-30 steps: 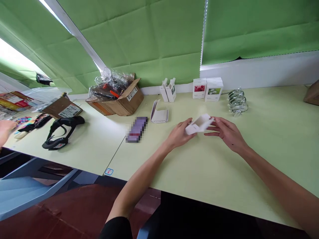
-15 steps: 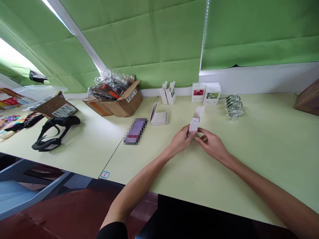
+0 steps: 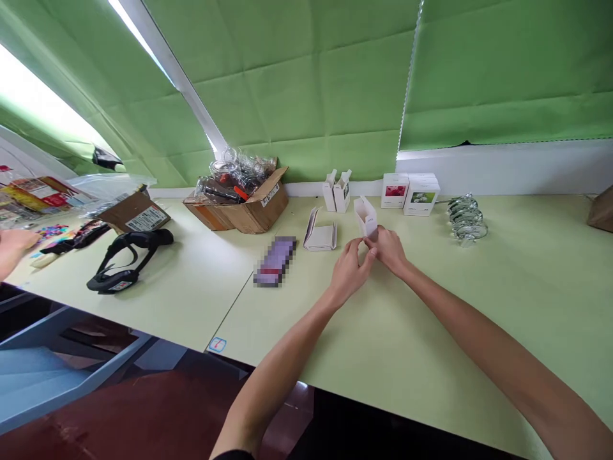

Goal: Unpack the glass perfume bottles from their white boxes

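Note:
My right hand is closed on a small white carton, its top end open with flaps up. The carton is tilted, held just over the table. At its lower end is my left hand, thumb and forefinger apart, fingertips touching or very near the carton's bottom. A flattened white carton lies to the left of it. Behind stand two narrow white cartons with raised flaps. To the right are closed white boxes with a red picture and a green picture.
Clear-wrapped items lie at right. A purple pixelated object lies left on the table. Further left are a cardboard box of wrapped goods, a black head strap and another person's hand.
The carton has turned, its open end now leaning left, and my right hand has taken hold of it. My left hand has loosened its grip. Another person's hand has appeared at far left.

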Tool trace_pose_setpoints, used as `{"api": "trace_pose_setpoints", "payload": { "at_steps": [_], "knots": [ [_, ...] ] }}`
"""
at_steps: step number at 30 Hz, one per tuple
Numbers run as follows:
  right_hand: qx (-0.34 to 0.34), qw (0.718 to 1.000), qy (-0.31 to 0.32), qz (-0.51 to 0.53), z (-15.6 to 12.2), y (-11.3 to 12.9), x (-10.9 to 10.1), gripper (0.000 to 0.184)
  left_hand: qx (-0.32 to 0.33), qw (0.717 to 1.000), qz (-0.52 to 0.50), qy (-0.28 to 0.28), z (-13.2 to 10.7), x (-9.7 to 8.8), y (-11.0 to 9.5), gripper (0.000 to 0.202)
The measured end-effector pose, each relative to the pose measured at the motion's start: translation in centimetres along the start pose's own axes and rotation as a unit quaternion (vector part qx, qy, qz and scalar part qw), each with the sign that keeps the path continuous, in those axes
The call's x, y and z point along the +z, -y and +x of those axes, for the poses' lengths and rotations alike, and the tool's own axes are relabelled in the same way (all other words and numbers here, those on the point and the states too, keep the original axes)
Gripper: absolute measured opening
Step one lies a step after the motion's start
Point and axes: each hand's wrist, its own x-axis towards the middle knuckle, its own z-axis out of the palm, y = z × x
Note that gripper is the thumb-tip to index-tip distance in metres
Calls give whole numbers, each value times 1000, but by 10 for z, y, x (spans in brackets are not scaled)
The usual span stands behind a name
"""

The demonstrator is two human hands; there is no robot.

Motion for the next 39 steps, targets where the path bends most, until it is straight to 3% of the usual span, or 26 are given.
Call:
{"api": "trace_pose_setpoints", "payload": {
  "at_steps": [2,6,12,17,23,28,31,35,39],
  "knots": [
    [19,1000,-7,11,22,8,6,32,4,998,61,-24,2,-1,3,46],
    [35,999,-10,33,64,21,15,38,-2,992,125,-1,4,-5,7,28],
    [46,998,-31,16,106,43,21,42,21,986,163,26,3,-9,4,30],
    [37,999,-36,1,116,46,28,40,34,984,171,32,3,-11,7,32],
    [5,999,-28,-29,100,21,35,39,53,975,213,39,3,-6,11,32],
    [-62,995,-63,-43,78,0,14,44,61,968,237,55,2,-3,9,31],
    [-79,986,-133,-60,75,-18,-12,49,67,965,245,56,1,-2,9,31],
    [-2,964,-249,-96,88,-51,-45,74,64,964,250,57,1,-1,9,32],
    [90,961,-254,-67,102,-75,-61,103,58,964,253,61,2,-2,10,31]
  ]
}}
